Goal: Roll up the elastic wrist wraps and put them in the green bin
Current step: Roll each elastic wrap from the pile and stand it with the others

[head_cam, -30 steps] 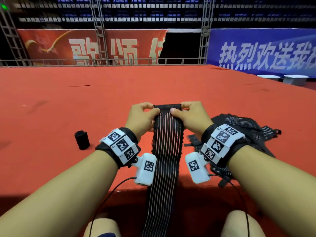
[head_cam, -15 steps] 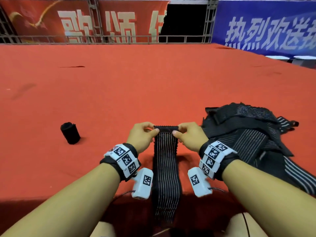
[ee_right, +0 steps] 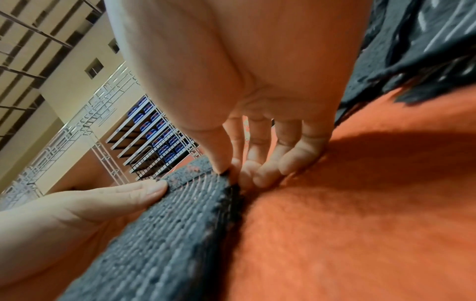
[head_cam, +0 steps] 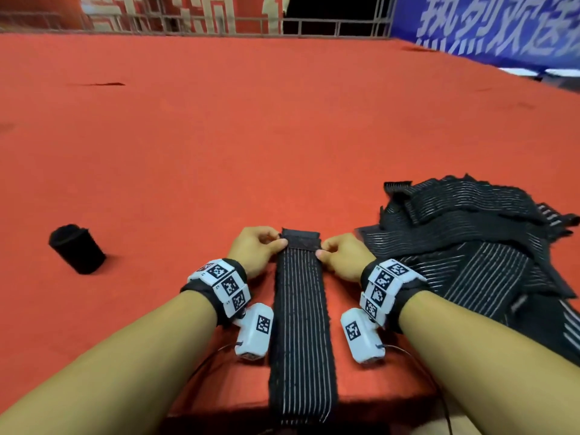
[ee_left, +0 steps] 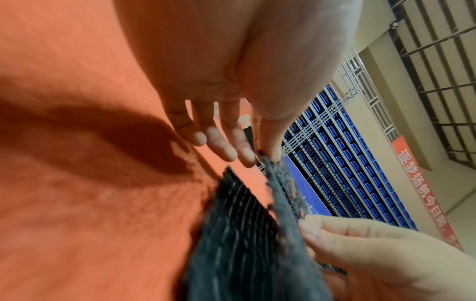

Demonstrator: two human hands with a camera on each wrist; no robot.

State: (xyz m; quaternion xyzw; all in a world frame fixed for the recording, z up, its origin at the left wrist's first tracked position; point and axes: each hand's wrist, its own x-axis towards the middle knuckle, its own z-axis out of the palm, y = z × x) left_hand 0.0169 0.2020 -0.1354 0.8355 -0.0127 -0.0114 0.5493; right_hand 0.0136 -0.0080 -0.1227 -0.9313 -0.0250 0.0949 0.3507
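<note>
A black elastic wrist wrap with thin white lines lies flat on the red table, its near end hanging over the front edge. My left hand pinches the left corner of its far end, and my right hand pinches the right corner. In the left wrist view my thumb and forefinger nip the wrap at its edge. The right wrist view shows my thumb on top of the wrap, the other fingers under it. A rolled black wrap lies at the left. No green bin is in view.
A heap of unrolled black wraps covers the table right of my right hand. The red table top stretches far ahead to a metal railing. Banners hang behind it.
Both hands brought the wrap's far end down from the air onto the table, nearer to me. The wrap now lies flat, and the view has tipped downward.
</note>
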